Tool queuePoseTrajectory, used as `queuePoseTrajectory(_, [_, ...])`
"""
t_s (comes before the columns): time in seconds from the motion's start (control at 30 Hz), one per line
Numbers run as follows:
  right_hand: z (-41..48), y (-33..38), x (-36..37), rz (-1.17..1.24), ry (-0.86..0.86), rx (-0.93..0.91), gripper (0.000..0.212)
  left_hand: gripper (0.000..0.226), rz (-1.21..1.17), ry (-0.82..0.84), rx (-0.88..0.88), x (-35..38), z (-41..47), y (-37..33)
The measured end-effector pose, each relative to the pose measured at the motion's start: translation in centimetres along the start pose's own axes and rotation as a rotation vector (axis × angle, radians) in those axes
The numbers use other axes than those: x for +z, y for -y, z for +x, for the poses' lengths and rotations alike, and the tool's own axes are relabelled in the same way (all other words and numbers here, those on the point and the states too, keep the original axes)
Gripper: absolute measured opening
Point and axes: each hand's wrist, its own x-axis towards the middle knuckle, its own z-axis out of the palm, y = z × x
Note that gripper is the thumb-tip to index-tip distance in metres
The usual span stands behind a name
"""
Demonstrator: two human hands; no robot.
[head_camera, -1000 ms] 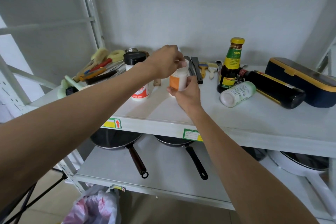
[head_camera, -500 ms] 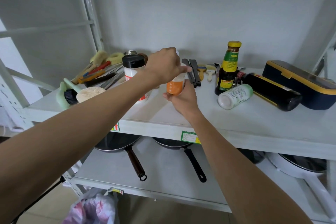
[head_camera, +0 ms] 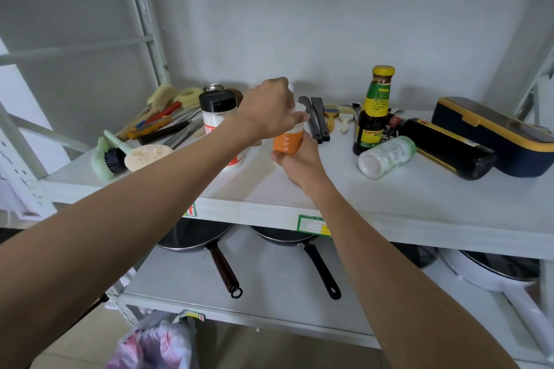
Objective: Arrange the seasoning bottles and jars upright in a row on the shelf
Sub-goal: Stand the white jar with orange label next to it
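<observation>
Orange-labelled jar (head_camera: 288,141) held upright just above the white shelf (head_camera: 419,201), near its middle, gripped between both hands. Right hand (head_camera: 299,163) wrapped around the lower body from below and behind, fingers (head_camera: 277,156) closed on the jar. Left hand (head_camera: 268,112) over the top, fingers (head_camera: 295,118) pinched down on the white cap; cap itself mostly hidden.

Just left of the jar, partly behind the left forearm: large white jar with black lid (head_camera: 218,111), upright. To the right, well apart: dark sauce bottle with yellow cap (head_camera: 374,111), upright. Touching or nearly touching its base: green-and-white bottle (head_camera: 386,156) on its side, bottom end toward the camera. Behind that: large dark bottle with red cap (head_camera: 443,147), also on its side, lying against a navy case with yellow trim (head_camera: 494,135).

Between jar and sauce bottle, toward the back: black tongs (head_camera: 316,118) and two small brushes (head_camera: 337,118). At the shelf's left end: pile of utensils (head_camera: 162,123), green scrubbing brush (head_camera: 109,157), round sponge (head_camera: 147,156).

On the lower shelf (head_camera: 269,284): two dark frying pans (head_camera: 195,234), handles toward the front, and a white pan (head_camera: 494,272) at right. On the floor below: crumpled plastic bag (head_camera: 156,344).
</observation>
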Motion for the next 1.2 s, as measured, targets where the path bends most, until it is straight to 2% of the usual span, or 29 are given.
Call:
queuePoseTrajectory(0.07, [-0.1, 0.0, 0.0, -0.016, -0.008, 0.002, 0.072, 0.043, 0.002, -0.018, -0.006, 0.2, -0.1, -0.1])
queuePoseTrajectory(0.17, [-0.3, 0.1, -0.3, -0.008, -0.012, -0.01, 0.061, 0.044, 0.029, -0.036, 0.013, 0.4, -0.3, -0.3])
queuePoseTrajectory(0.3, [-0.2, -0.1, -0.5, 0.007, -0.02, -0.027, 0.058, 0.047, 0.049, -0.022, 0.032, 0.6, -0.3, -0.4])
queuePoseTrajectory(0.43, [-0.4, 0.1, -0.5, 0.014, -0.023, -0.029, 0.061, 0.047, 0.053, -0.019, 0.038, 0.3, -0.5, -0.5])
queuePoseTrajectory(0.57, [-1.2, 0.4, -2.0, -0.026, 0.066, -0.065, 0.075, 0.052, 0.107, 0.058, 0.033, -0.4, -0.1, -0.9])
queuePoseTrajectory(0.63, [-1.6, 0.7, -3.8, -0.09, 0.091, -0.087, 0.06, 0.059, 0.126, 0.068, 0.009, -0.9, -0.2, -1.5])
queuePoseTrajectory(0.7, [-2.1, 1.7, -6.6, -0.08, 0.044, -0.107, 0.046, 0.058, 0.038, -0.056, 0.008, -1.2, -0.9, -2.4])
queuePoseTrajectory(0.77, [-2.6, 3.0, -10.0, -0.056, -0.112, -0.166, 0.036, 0.041, -0.192, -0.252, 0.032, -1.1, -2.2, -3.9])
queuePoseTrajectory(0.83, [-2.5, 3.5, -13.3, -0.026, -0.297, -0.187, 0.031, 0.027, -0.431, -0.318, -0.01, -0.1, -3.7, -5.9])
queuePoseTrajectory(0.9, [-2.0, 3.3, -16.1, -0.04, -0.429, -0.136, 0.029, 0.024, -0.593, -0.186, -0.121, 1.8, -4.9, -7.6])
queuePoseTrajectory(1.0, [-0.9, 2.9, -19.3, -0.106, -0.501, -0.051, 0.023, 0.042, -0.684, 0.061, -0.27, 5.3, -5.6, -9.0])
queuePoseTrajectory(1.07, [0.1, 2.8, -20.4, -0.177, -0.424, -0.009, 0.02, 0.052, -0.735, 0.14, -0.345, 7.2, -5.8, -9.7])
queuePoseTrajectory(1.2, [2.3, 4.6, -21.3, -0.222, -0.23, 0.01, 0.048, 0.067, -0.782, 0.179, -0.437, 9.8, -5.4, -11.2])
